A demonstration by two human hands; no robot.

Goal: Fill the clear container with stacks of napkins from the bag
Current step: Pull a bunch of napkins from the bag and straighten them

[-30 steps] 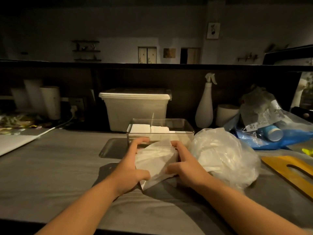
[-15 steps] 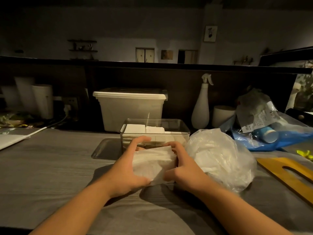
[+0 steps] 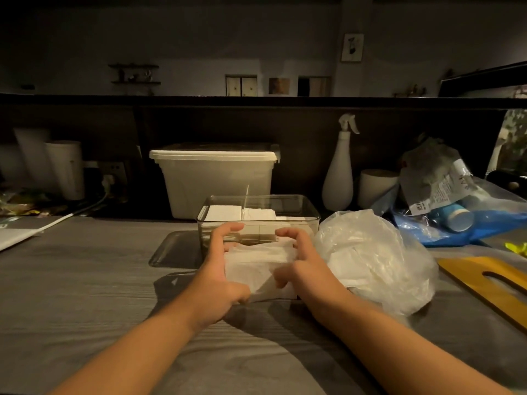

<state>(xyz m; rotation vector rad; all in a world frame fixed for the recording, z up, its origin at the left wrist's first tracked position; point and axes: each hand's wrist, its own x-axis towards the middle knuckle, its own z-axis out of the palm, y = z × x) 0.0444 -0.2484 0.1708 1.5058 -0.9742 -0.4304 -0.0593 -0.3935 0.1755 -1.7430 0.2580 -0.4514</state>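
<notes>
Both hands on it now: my left hand (image 3: pixel 219 283) wraps the left side of the stack of napkins (image 3: pixel 256 266), thumb at the near edge and fingers curled over the far edge, while my right hand (image 3: pixel 308 269) clamps the right side the same way. The stack sits between my palms just in front of the clear container (image 3: pixel 312 215), low over the grey countertop (image 3: pixel 85 280). White napkins (image 3: pixel 239 213) lie inside the container at its back. The plastic bag (image 3: pixel 376 258) slumps just right of my right wrist, with a wooden board (image 3: pixel 484 277) beyond it and a white lidded bin (image 3: pixel 214 183) behind the container.
</notes>
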